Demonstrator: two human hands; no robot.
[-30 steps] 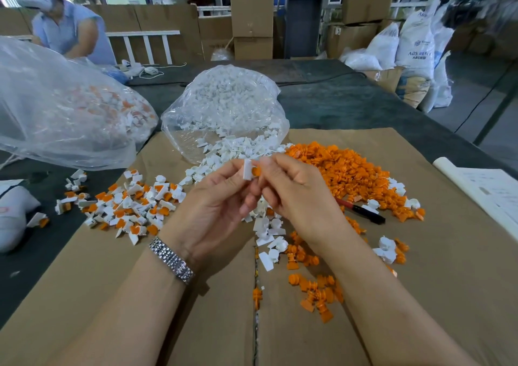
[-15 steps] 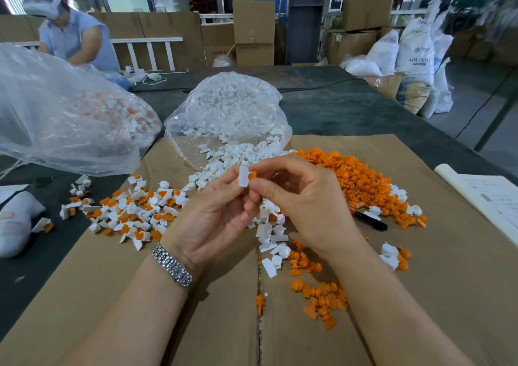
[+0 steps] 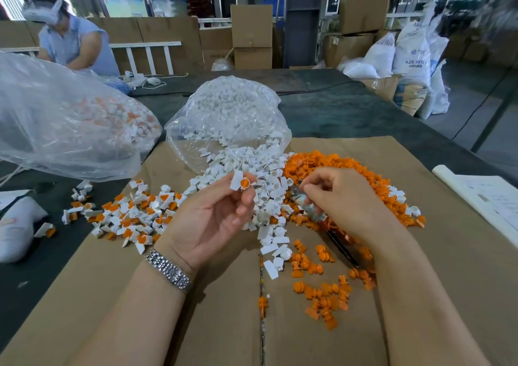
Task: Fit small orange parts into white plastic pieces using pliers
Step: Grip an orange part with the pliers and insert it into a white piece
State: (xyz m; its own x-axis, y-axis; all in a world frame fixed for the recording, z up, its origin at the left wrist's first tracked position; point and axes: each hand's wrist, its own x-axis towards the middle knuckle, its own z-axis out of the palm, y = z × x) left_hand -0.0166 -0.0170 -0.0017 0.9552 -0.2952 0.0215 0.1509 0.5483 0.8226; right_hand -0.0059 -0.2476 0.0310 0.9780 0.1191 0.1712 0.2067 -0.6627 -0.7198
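- The left hand [image 3: 213, 219] is raised palm-up, thumb and fingertips pinching a white plastic piece [image 3: 236, 181] with an orange part [image 3: 244, 182] seated in it.
- The right hand [image 3: 344, 200] sits at 3 o'clock from the left, fingers curled around the blurred pliers [image 3: 309, 207], whose dark handle runs toward 5 o'clock under the wrist.
- A heap of loose white pieces [image 3: 252, 175] spills from a clear bag [image 3: 227, 113] at 12 o'clock.
- The orange pile [image 3: 322, 161] lies at 1 o'clock on the cardboard sheet [image 3: 448, 253]; stray orange parts [image 3: 322, 290] lie at 5 o'clock.
- Assembled white-and-orange pieces [image 3: 131, 214] are scattered at 9 o'clock, below a large bag [image 3: 61, 119].
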